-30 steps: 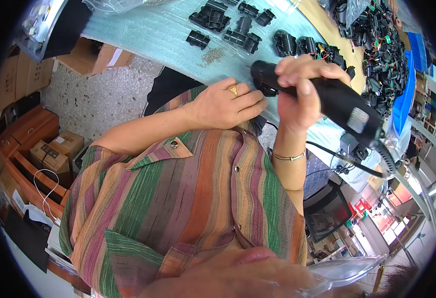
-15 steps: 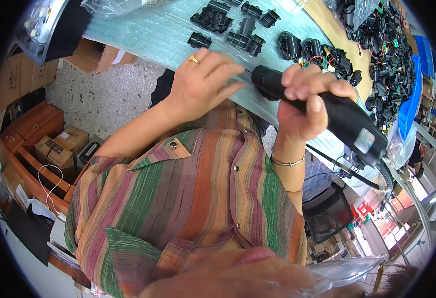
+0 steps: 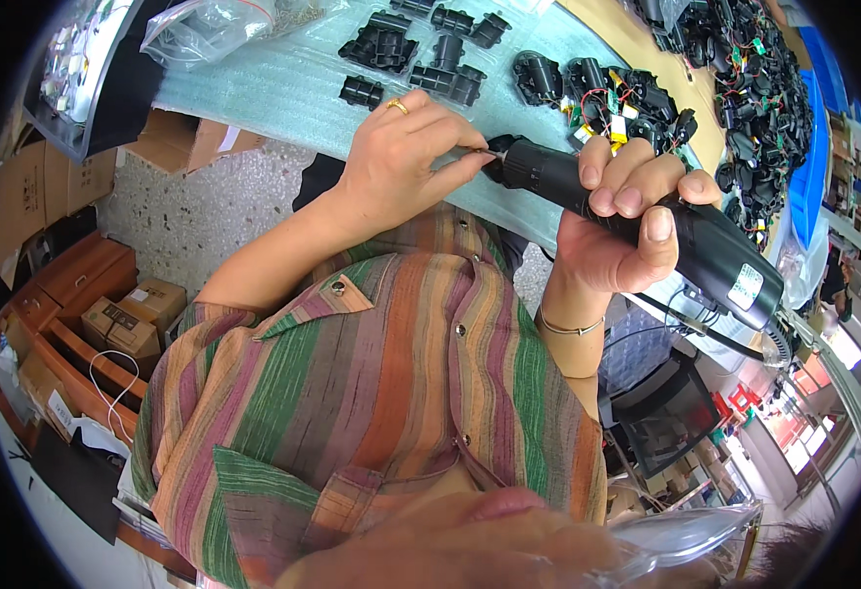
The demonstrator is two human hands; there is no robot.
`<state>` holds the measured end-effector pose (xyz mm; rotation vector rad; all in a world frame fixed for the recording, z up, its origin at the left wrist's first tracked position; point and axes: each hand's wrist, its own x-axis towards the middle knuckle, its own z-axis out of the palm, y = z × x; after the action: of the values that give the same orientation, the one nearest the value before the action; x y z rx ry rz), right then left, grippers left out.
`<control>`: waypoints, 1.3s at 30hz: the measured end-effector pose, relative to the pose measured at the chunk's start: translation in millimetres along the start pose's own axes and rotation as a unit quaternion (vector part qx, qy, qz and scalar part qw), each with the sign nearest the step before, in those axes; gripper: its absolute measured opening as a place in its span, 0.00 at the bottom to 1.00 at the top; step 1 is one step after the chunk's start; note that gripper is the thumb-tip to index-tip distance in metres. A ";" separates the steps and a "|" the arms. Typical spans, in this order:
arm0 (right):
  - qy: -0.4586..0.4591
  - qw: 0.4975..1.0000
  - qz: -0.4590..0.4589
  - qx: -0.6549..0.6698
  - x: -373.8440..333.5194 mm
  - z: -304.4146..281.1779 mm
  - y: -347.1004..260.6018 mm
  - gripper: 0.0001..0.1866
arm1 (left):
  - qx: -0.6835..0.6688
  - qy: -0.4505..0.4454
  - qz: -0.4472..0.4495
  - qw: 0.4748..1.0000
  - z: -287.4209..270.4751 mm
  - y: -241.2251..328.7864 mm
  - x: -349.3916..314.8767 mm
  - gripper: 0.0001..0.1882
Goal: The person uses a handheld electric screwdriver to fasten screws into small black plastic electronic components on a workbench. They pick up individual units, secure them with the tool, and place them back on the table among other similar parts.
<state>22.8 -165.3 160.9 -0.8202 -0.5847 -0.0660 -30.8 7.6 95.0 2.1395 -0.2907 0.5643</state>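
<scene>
My right hand (image 3: 619, 211) is wrapped round a black electric screwdriver (image 3: 735, 253), held nearly level with its nose toward my left hand. A thin metal bit (image 3: 497, 155) sticks out of the nose. My left hand (image 3: 414, 155), with a ring on one finger, pinches at the end of that bit; whatever lies between thumb and fingertip is too small to make out. Just behind the nose, a black part shows in part on the table. Beyond my left hand lie several black plastic housings (image 3: 447, 83). Past the screwdriver are black assemblies with coloured wires (image 3: 588, 88).
The pale green mat (image 3: 254, 93) covers the worktable. A clear plastic bag (image 3: 205, 34) lies at its far left. At the right is a large heap of black parts (image 3: 759, 98) beside a blue bin edge (image 3: 815, 167). Cardboard boxes (image 3: 121, 324) sit in a brown drawer at the left.
The screwdriver has shifted slightly right and down, with its nose tilted. My left fingers have closed into a pinch at the bit. The view has moved a little, sliding the table parts left.
</scene>
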 end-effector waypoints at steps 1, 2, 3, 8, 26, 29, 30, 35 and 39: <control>-0.004 1.000 0.001 -0.003 -0.4 0.6 -0.6 0.18 | 0.010 -0.004 0.003 1.000 0.3 0.5 0.9 0.08; -0.007 1.000 0.002 -0.005 -0.2 1.7 -1.3 0.18 | 0.019 -0.009 0.006 1.000 0.8 1.0 1.7 0.07; -0.011 1.000 0.003 -0.008 0.0 2.5 -2.0 0.18 | 0.023 -0.013 0.009 1.000 1.6 1.4 2.0 0.07; -0.016 0.999 0.005 -0.033 -0.7 -1.0 -3.5 0.18 | 0.040 -0.025 0.019 0.999 2.9 3.0 1.3 0.07; -0.020 0.998 0.013 -0.057 -1.5 -4.7 -7.8 0.19 | 0.047 -0.039 0.035 0.998 1.0 6.8 3.8 0.05; -0.027 0.997 0.011 -0.065 -1.7 -6.3 -7.9 0.19 | 0.062 -0.058 0.055 0.995 -2.3 8.7 6.6 0.06; -0.023 0.998 0.009 -0.065 -2.3 -5.5 -8.7 0.19 | 0.066 -0.068 0.052 0.994 -2.9 9.0 7.2 0.06; -0.019 0.999 0.003 -0.047 -1.4 -3.8 -9.5 0.18 | 0.078 -0.093 0.043 0.992 -3.4 8.4 8.6 0.06; -0.022 0.998 0.009 -0.057 -0.9 -3.6 -8.0 0.18 | 0.075 -0.089 0.044 0.992 -1.2 7.9 8.0 0.06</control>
<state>21.5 -173.6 163.9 -0.9395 -0.6187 -0.0660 -27.4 3.9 105.1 2.3371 -0.4560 0.4579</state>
